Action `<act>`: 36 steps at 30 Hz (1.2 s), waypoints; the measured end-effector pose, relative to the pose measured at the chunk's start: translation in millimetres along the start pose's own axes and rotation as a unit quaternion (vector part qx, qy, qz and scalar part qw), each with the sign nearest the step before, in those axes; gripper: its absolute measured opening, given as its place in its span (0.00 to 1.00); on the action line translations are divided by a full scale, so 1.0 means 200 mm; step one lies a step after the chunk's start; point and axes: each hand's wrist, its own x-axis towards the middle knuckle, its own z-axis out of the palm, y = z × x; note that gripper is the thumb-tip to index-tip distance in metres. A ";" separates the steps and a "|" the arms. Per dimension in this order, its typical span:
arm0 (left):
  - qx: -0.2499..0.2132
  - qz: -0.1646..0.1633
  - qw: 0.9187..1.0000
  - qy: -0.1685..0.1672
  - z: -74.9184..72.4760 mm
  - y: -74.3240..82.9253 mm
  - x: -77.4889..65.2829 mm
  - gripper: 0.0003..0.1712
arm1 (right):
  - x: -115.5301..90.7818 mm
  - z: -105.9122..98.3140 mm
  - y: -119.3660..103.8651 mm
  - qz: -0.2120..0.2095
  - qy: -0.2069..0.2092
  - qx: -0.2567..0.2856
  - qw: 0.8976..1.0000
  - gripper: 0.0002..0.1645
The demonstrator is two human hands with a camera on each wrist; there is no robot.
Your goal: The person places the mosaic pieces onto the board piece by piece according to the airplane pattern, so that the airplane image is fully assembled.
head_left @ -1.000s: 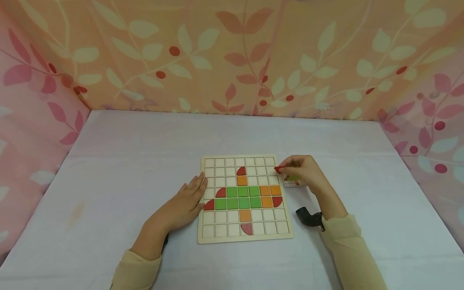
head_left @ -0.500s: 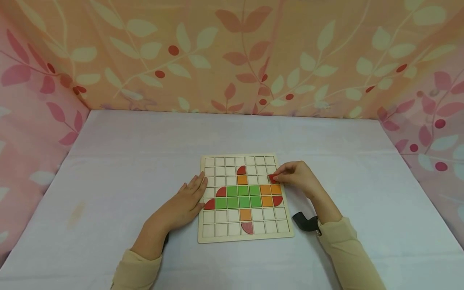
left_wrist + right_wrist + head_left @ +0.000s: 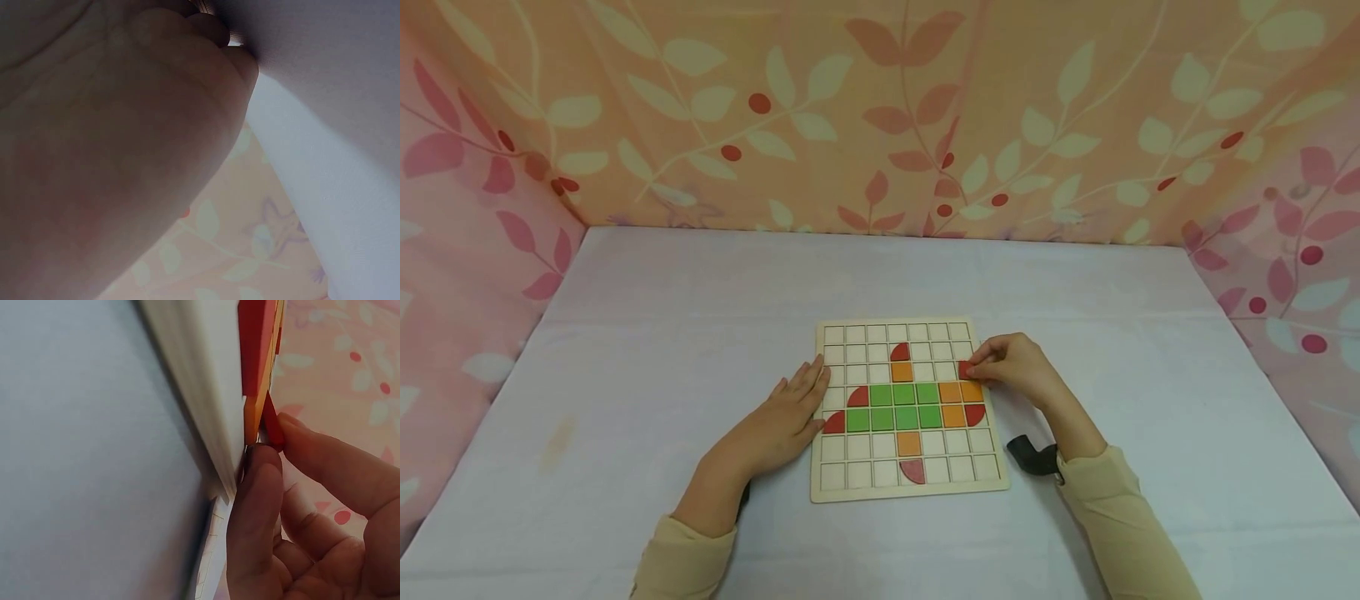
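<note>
A square wooden grid board lies on the table, its cells partly filled with green squares, orange squares and red quarter-circle tiles. My left hand rests with straight fingers on the board's left edge; its palm side fills much of the left wrist view. At the right edge, my right hand pinches a red tile between thumb and index finger, over the third row from the back. In the right wrist view this tile sits tilted by an orange tile; fingers hide part of it.
White cloth covers the table. A patterned curtain stands behind and at both sides. Beside the board, the right wrist view shows the edge of a small gridded card. A black curved piece sits by the right wrist.
My right hand has moved left and nearer with the red tile, from beside the board to over a right-edge cell. The left hand has stayed put.
</note>
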 end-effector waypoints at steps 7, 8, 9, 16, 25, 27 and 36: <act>-0.005 0.010 1.000 0.001 -0.01 0.00 -0.01 0.36 | 0.00 0.00 -0.01 -0.002 0.005 -0.045 0.999 0.08; -0.006 0.011 1.000 0.001 -0.01 0.00 -0.01 0.36 | 0.00 0.00 -0.01 -0.004 0.006 -0.051 0.999 0.08; -0.006 0.011 1.000 0.000 -0.02 0.00 -0.01 0.36 | 0.00 0.00 -0.01 -0.006 0.005 -0.054 0.999 0.08; -0.005 0.009 1.000 -0.002 -0.01 0.00 -0.01 0.36 | 0.01 0.01 -0.02 -0.013 0.015 -0.066 0.998 0.05; -0.005 0.005 1.000 -0.002 -0.01 0.00 -0.01 0.36 | 0.01 0.01 -0.01 -0.018 0.013 -0.066 0.998 0.06; -0.005 0.005 1.000 -0.002 -0.01 0.00 -0.01 0.36 | 0.01 0.00 0.00 -0.015 0.009 -0.053 0.998 0.07; -0.009 -0.002 1.000 -0.005 0.00 0.00 -0.01 0.37 | -0.04 -0.16 0.05 -0.021 0.038 0.046 0.998 0.17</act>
